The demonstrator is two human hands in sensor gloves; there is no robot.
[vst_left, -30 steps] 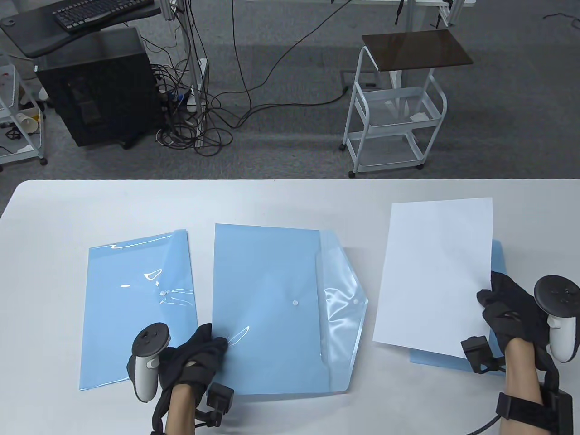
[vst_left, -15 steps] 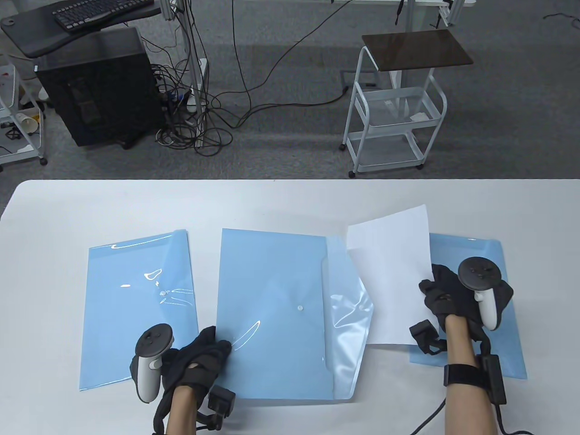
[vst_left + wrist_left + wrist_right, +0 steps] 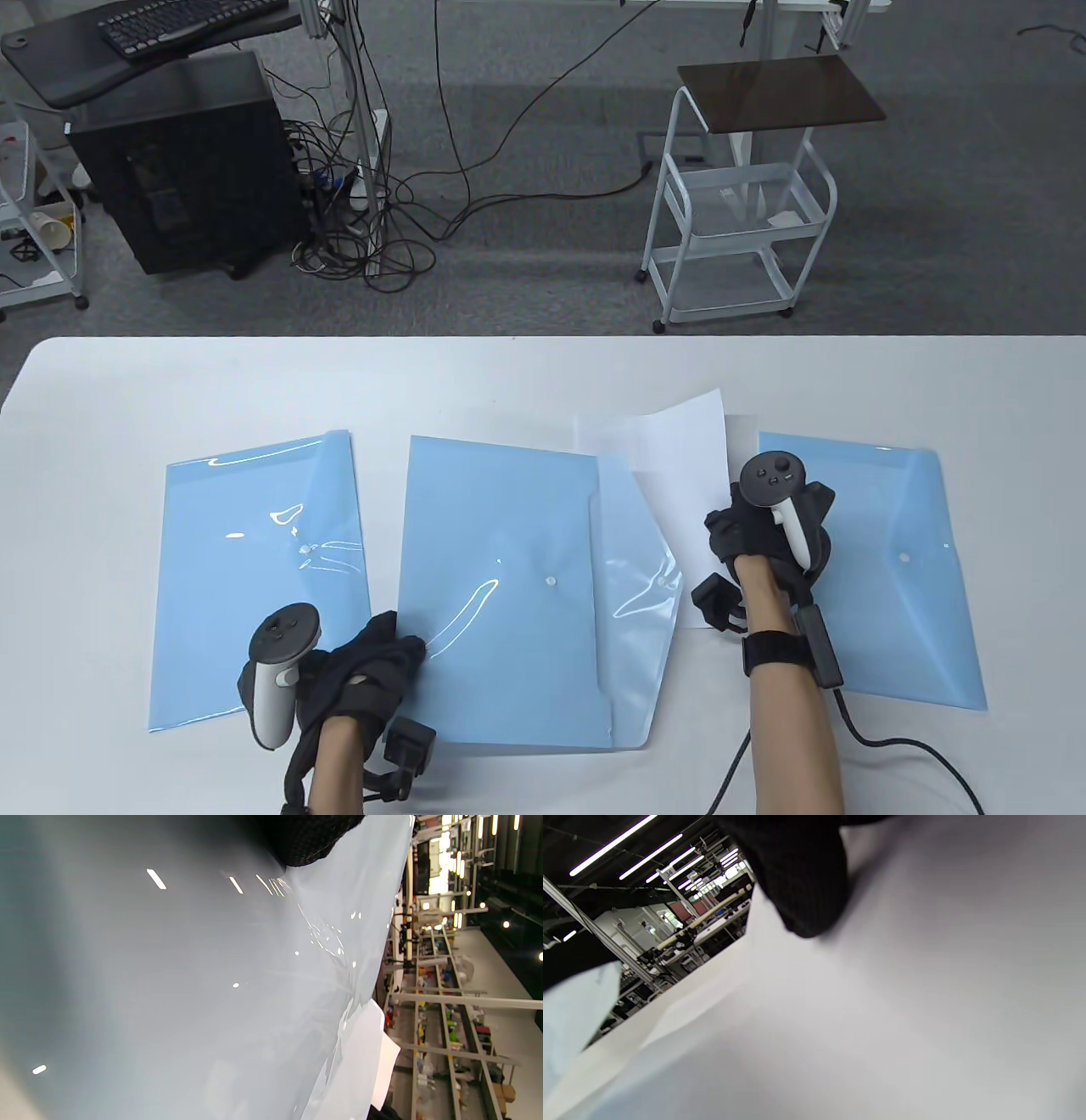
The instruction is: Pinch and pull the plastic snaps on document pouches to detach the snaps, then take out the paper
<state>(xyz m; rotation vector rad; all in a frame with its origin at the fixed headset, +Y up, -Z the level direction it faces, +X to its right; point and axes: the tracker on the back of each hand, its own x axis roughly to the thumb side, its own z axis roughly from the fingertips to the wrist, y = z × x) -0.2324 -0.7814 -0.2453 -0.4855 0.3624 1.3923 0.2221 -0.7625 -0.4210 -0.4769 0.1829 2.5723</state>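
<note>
Three light blue pouches lie on the white table [image 3: 526, 373]. The middle pouch [image 3: 501, 586] has its clear flap [image 3: 640, 586] open to the right, and its snap stud [image 3: 551, 582] is bare. My left hand [image 3: 377, 658] grips this pouch at its near left edge; a fingertip [image 3: 305, 840] lies on the glossy pouch [image 3: 191, 984]. My right hand [image 3: 751, 526] pinches the right edge of a white paper sheet [image 3: 679, 467], whose left part lies at the flap. A gloved finger [image 3: 801, 878] sits on the paper [image 3: 882, 1005]. The right pouch [image 3: 882, 577] lies closed.
The left pouch [image 3: 254, 586] lies flat beside my left hand. A cable [image 3: 891, 747] trails from my right wrist over the table's near right. Beyond the far edge stand a white trolley [image 3: 738, 212] and a black computer case [image 3: 178, 161].
My right hand has carried the paper leftward, from over the right pouch to the middle pouch's open flap, uncovering the right pouch. The middle pouch shifted slightly; my left hand stayed.
</note>
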